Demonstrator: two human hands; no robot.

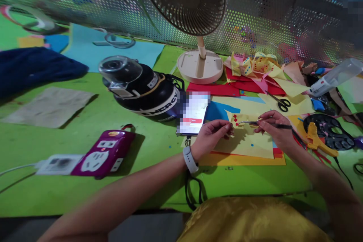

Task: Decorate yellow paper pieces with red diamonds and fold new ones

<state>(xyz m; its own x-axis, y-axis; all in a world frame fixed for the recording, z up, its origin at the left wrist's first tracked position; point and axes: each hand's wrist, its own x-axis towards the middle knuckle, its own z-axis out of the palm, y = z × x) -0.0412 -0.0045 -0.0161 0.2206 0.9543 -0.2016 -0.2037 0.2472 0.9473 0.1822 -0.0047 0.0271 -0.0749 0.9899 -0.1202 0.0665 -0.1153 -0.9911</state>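
Note:
My left hand (216, 135), with a pale band at the wrist, is closed in a pinch at the lower left edge of a small yellow paper piece (241, 116). Red paper squares (235, 117) show on that piece in a row. In my right hand (273, 125) is a pair of metal tweezers (249, 122), its tips pointing left and touching or nearly touching the lowest red square. Under both hands lies a larger pale yellow sheet (255, 147), with a tiny blue square (252, 145) on it.
Left of my hands are a lit phone (194, 115), a black bottle (147, 94) and a purple power strip (104, 155). A fan (200, 72) stands behind. To the right lie scissors (282, 104), paper scraps (261, 68), a yellow glue gun (319, 140) and a black palette (329, 128).

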